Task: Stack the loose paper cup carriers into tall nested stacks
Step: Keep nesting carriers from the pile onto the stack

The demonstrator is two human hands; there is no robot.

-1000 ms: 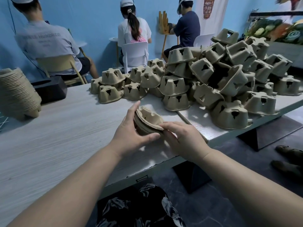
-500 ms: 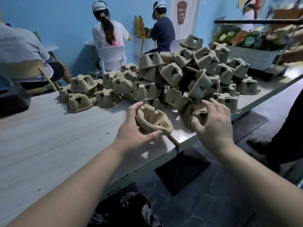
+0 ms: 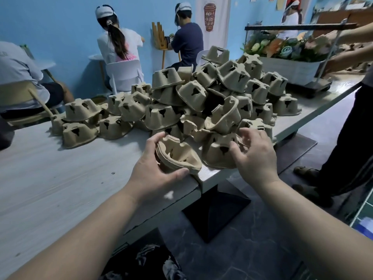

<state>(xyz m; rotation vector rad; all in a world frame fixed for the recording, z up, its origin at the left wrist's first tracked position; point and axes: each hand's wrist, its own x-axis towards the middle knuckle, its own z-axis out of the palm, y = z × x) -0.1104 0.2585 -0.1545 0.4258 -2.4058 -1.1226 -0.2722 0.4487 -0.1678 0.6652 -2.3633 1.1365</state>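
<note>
right hand [image 3: 254, 156] moved onto pile carrier [image 3: 219, 151]

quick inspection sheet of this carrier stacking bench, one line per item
surface: pale wood-grain table, near edge over a black base
job's things: small nested stack of carriers tilted on its side at the table edge; big loose pile of carriers behind it
clutter: cart of flowers at far right
grippers: left hand grips the nested stack; right hand reaches onto a loose carrier, fingers curled
cables: nothing seen
surroundings: blue wall, seated people facing away, one person standing at right
</note>
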